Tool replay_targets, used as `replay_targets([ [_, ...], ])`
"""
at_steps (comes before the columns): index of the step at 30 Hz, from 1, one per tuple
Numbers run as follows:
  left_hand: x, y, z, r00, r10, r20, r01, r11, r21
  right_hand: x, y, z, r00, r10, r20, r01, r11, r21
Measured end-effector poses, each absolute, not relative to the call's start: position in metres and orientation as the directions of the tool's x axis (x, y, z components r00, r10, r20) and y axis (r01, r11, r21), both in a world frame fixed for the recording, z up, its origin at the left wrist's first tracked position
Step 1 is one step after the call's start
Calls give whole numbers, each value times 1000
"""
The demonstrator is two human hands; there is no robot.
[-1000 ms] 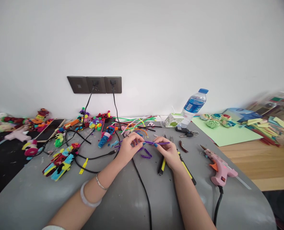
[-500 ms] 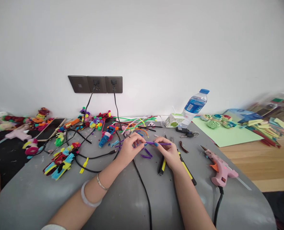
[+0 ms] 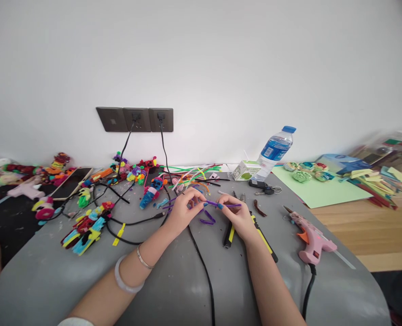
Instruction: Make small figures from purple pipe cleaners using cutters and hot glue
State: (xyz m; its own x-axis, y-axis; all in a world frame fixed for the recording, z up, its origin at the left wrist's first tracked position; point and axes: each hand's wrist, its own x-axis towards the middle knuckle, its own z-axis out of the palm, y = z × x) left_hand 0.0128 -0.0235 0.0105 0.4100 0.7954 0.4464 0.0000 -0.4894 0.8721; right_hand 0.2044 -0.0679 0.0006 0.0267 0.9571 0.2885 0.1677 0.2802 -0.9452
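Note:
Between my two hands a thin purple pipe cleaner [image 3: 212, 203] is stretched roughly level above the grey table [image 3: 174, 280]. My left hand [image 3: 188, 207] pinches it between thumb and forefinger, and purple ends stick out on that hand's left side. The fingertips of my right hand [image 3: 234, 212] close on its right part, with an end poking out past them. Just below, a bent purple piece [image 3: 208, 218] lies on the table. Yellow-and-black pliers [image 3: 264, 239] lie partly under my right hand and wrist.
A pink glue gun [image 3: 314, 242] lies at the right, its cord running forward. A tilted water bottle [image 3: 274, 151], a drink carton [image 3: 246, 170] and keys [image 3: 269, 190] are behind. Colourful pipe-cleaner figures [image 3: 87, 228] and black cables are at the left. Another person's limb shows at the left edge.
My right fingertips have shifted very slightly left, and the right part of the purple pipe cleaner has tilted a little. My left hand is practically unmoved.

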Motion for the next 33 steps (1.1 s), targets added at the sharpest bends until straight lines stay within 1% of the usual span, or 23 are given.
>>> replay_targets([
  [6,12,-24,12,471,763,443,-14,-496,868,206,-68,0,-13,953,303,121,303,-945],
  [8,12,-24,11,483,778,403,-33,-443,896,206,-67,1,-4,952,306,129,304,-944],
  [11,13,-24,8,511,799,317,-112,-303,946,205,-67,1,7,953,302,164,296,-941],
  [13,13,-24,7,516,806,289,-142,-252,957,204,-67,1,18,953,302,175,295,-940],
  [19,14,-23,5,510,822,254,-150,-206,967,203,-67,-1,73,956,284,41,282,-959],
  [24,13,-22,6,510,828,234,-160,-176,971,204,-67,0,42,951,308,154,298,-942],
  [28,14,-23,8,516,830,212,-164,-147,975,205,-67,0,19,945,326,168,318,-933],
  [33,14,-23,9,524,829,197,-161,-130,978,206,-68,0,17,950,312,171,305,-937],
])
